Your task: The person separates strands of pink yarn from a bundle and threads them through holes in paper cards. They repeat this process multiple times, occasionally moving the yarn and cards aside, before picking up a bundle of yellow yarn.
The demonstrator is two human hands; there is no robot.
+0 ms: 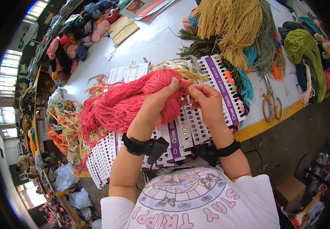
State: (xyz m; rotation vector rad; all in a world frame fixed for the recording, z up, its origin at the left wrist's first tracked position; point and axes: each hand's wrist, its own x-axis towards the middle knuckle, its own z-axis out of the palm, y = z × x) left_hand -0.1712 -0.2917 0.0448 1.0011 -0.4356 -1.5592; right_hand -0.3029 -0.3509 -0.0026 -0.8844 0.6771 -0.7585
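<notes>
A large hank of coral-pink thread (123, 101) lies across the middle of the table, its cut ends fanning out to the left. My left hand (158, 102) is wrapped round its right end, thumb on top. Just beside it my right hand (207, 104) pinches a few pink strands between thumb and fingertips. Under the hank and both hands are overlapping white punched cards (174, 137) with purple bands. One thread card (226, 89) to the right carries small coloured tufts along its edge.
Yellow-handled scissors (270, 107) lie near the table's yellow edge (254, 130) at right. Beyond are a tan hank (226, 24) and a green hank (306, 47). Tangled thread scraps (67, 133) lie left; yarn bundles (83, 32) and a wooden board (123, 29) sit at the back.
</notes>
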